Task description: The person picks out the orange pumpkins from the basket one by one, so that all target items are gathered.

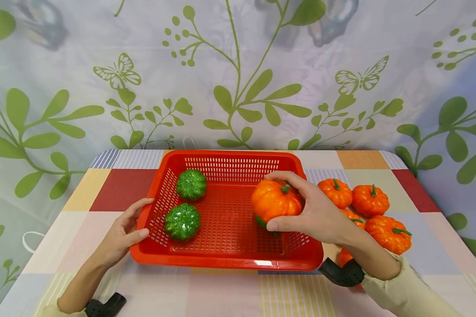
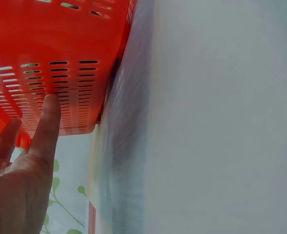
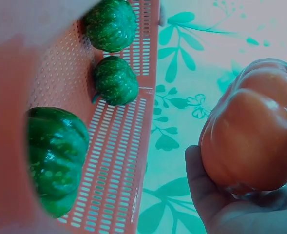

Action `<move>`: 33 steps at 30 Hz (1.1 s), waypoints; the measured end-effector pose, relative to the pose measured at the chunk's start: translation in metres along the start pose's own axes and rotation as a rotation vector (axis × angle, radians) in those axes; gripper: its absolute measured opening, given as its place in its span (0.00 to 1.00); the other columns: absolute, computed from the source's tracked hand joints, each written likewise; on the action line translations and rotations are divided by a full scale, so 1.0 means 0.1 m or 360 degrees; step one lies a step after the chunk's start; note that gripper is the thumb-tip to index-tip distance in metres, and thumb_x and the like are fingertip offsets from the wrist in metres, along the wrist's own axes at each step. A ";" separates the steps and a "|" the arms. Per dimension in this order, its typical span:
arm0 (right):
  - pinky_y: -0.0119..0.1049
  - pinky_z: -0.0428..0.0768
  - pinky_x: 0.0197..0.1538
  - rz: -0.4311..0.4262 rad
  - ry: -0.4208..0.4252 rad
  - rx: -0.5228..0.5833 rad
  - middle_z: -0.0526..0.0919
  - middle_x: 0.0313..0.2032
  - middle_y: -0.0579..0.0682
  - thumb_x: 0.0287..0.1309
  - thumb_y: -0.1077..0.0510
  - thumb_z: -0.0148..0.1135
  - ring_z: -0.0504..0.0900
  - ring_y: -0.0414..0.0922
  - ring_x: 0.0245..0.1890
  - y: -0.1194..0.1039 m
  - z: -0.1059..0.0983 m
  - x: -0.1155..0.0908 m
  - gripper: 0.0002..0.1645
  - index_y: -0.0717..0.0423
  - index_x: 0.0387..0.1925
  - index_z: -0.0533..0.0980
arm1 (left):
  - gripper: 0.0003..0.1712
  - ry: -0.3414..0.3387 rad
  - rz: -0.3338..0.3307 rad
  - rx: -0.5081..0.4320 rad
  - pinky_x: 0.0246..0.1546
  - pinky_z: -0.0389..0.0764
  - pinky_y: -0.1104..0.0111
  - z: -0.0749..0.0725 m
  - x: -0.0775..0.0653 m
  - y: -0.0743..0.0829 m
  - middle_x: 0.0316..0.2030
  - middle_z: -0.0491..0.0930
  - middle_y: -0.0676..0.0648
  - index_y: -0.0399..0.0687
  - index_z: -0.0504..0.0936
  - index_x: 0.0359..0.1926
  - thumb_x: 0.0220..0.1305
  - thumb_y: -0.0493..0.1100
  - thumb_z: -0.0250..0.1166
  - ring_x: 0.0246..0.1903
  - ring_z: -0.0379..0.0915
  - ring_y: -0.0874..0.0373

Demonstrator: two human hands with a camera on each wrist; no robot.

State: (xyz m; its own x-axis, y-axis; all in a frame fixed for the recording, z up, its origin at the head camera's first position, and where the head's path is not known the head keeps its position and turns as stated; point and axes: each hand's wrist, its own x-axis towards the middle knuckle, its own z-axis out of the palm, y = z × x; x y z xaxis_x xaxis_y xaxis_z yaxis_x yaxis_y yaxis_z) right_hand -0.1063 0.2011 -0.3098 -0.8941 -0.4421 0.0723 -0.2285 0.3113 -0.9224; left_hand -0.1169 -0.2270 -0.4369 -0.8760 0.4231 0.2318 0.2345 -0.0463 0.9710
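Note:
An orange pumpkin (image 1: 277, 200) with a green stem is gripped in my right hand (image 1: 313, 211), thumb at its near side and fingers over its far side. It is held above the right part of a red plastic basket (image 1: 230, 263). Beneath it, a green pumpkin (image 3: 58, 158) is mostly hidden in the head view. Two more speckled green pumpkins (image 1: 191, 184) (image 1: 182, 222) lie along the basket's left side. My left hand (image 1: 120, 231) rests against the basket's left side, and the left wrist view shows extended fingers (image 2: 47, 126) touching the slotted outer wall.
Several orange pumpkins (image 1: 370, 200) are clustered on the table to the right of the basket, some partly behind my right forearm. A patchwork-patterned cloth (image 1: 222, 293) covers the table. Behind it hangs a leaf-printed curtain (image 1: 238, 66).

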 end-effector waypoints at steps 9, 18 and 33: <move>0.43 0.83 0.44 -0.0033 0.0019 -0.0018 0.77 0.50 0.53 0.52 0.58 0.75 0.77 0.55 0.46 0.08 -0.03 -0.09 0.38 0.45 0.64 0.68 | 0.38 -0.0043 0.0046 -0.0029 0.46 0.81 0.58 -0.03 0.04 0.00 0.78 0.33 0.48 0.41 0.59 0.73 0.62 0.23 0.53 0.67 0.56 0.58; 0.41 0.81 0.47 -0.0004 0.0014 -0.0030 0.76 0.53 0.51 0.51 0.58 0.75 0.77 0.54 0.48 0.14 -0.07 -0.17 0.41 0.44 0.65 0.68 | 0.38 -0.0037 0.0032 -0.0007 0.45 0.82 0.58 -0.05 0.03 -0.01 0.78 0.37 0.50 0.39 0.59 0.73 0.62 0.23 0.53 0.65 0.62 0.57; 0.39 0.80 0.49 0.0082 -0.0050 -0.0068 0.68 0.60 0.48 0.53 0.59 0.74 0.73 0.48 0.54 0.16 -0.12 -0.53 0.43 0.38 0.67 0.64 | 0.37 0.0002 0.0034 0.0037 0.43 0.83 0.58 -0.05 0.04 0.00 0.78 0.41 0.49 0.38 0.61 0.72 0.61 0.23 0.54 0.61 0.65 0.55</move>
State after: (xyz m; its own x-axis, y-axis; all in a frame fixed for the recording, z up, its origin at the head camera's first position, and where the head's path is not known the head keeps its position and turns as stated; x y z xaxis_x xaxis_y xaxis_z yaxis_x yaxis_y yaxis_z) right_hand -0.0673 0.2397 -0.3238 -0.8927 -0.4504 0.0128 -0.1995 0.3695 -0.9076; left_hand -0.1220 -0.2296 -0.4362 -0.8710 0.4213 0.2527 0.2632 -0.0341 0.9641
